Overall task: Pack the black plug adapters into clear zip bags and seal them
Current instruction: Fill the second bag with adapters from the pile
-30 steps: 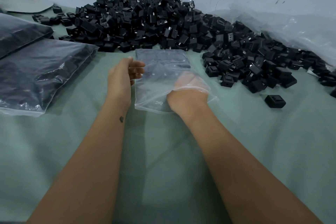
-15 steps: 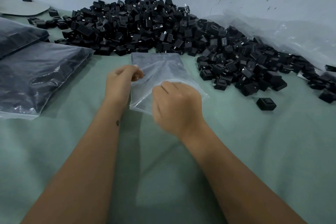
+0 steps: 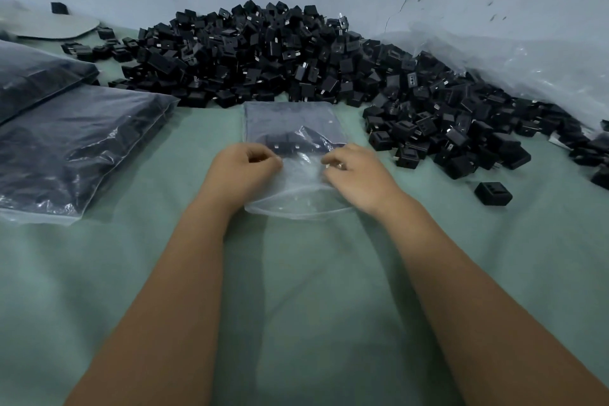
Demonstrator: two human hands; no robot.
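- Opening the bag [image 3: 290, 155] looks like the step in hand: in the head view, the only view, both hands work at its near half, on the green cloth [image 3: 313, 306].
- Left hand [image 3: 242, 171] has its fingers curled, thumb and fingertips pinching the film at the bag's left edge.
- Right hand [image 3: 354, 175] mirrors it on the bag's right, fingers curled and pinching the film; whether each hand holds one layer or both, I cannot tell.
- The bag lies flat, its mouth toward the person, its far end just short of the pile [image 3: 280, 56].
- Dark shapes show through the film between the two hands; I cannot tell whether they are adapters inside or a fold catching the pile's reflection.
- The pile of black adapters heaps beyond the bag and spreads to the bag's right; one stray adapter [image 3: 493, 193] sits alone, right of the bag.
- Left of the bag lie two filled bags [image 3: 75, 145], dark with contents.
- Judged from this, packing of this bag has hardly begun.
- The next move likely calls for parting the two layers at the mouth, then one hand keeping it wide while the other reaches beyond the bag for adapters.
- Thin film clings, so a firm pinch on separate layers matters.
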